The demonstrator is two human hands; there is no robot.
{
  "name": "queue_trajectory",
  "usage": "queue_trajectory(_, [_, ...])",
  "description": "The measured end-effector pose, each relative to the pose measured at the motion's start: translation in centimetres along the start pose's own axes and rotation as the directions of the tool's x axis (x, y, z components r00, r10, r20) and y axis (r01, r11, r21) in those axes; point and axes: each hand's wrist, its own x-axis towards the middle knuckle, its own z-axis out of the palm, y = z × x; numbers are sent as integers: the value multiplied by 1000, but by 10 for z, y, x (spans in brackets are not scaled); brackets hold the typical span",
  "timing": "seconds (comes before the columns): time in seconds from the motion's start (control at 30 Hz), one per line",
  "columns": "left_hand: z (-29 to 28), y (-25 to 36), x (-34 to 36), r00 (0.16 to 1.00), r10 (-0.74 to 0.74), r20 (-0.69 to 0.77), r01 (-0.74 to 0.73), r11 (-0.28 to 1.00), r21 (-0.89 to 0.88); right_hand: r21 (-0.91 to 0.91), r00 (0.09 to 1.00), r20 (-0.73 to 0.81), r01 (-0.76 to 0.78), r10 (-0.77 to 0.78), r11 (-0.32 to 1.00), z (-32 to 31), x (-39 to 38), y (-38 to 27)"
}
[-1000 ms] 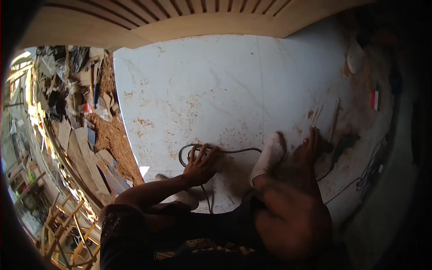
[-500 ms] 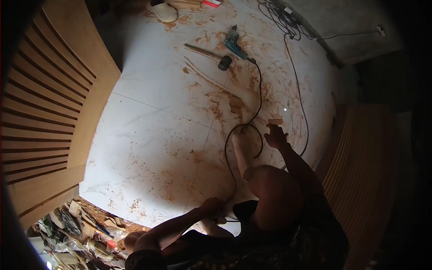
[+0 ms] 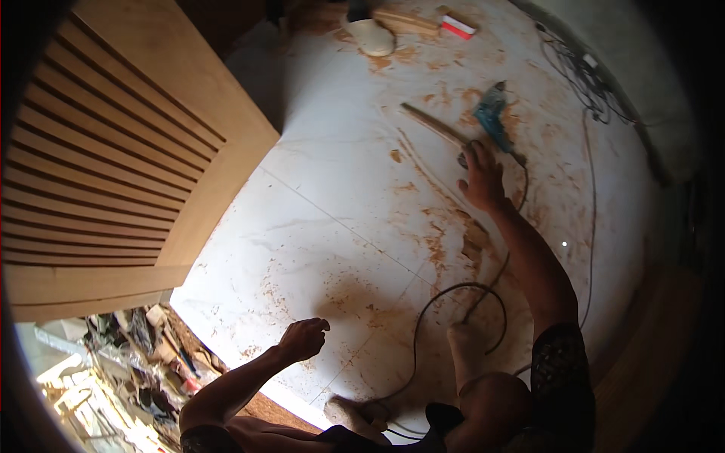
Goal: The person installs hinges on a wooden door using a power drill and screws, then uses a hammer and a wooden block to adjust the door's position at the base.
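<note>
Sitting on a white tiled floor streaked with reddish sawdust, you had a slatted wooden door panel leaning at your left and a heap of wood offcuts beyond the floor's lower left edge. A tangle of cables lay along the far right wall, and a red and white block sat near the top beside a pale rounded object.

Your right hand was stretched well forward, palm down, its fingers spread loosely and resting at the near end of a blue power drill. Whether they actually touched the drill I could not tell; they were not closed round anything. A thin wooden stick lay just left of the drill, its near end close to your fingertips. The drill's black cord ran back along your forearm and looped on the floor by your foot.

Your left hand hovered low over the tiles near your knee, fingers curled into a loose fist and holding nothing, well apart from the drill.
</note>
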Motion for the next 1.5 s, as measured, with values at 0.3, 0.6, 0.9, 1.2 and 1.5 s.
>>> queue_trajectory(0.3, [-93,0,-8,789,42,-613,262,879,398,-6,995,-2,102,-102,995,90,79,70])
queue_trajectory(0.6, [-379,19,26,577,356,-735,712,223,666,-113,981,-165,82,-100,990,88,71,65])
queue_trajectory(0.9, [-416,34,61,455,-130,-881,887,-23,462,-134,975,-166,129,-151,982,100,71,75])
queue_trajectory(1.2, [-395,-3,20,349,-353,-868,937,104,334,-192,978,-141,127,-155,973,105,76,80])
queue_trajectory(1.5, [-98,-25,-106,797,-564,-214,591,656,469,-225,979,-122,135,-165,965,93,74,76])
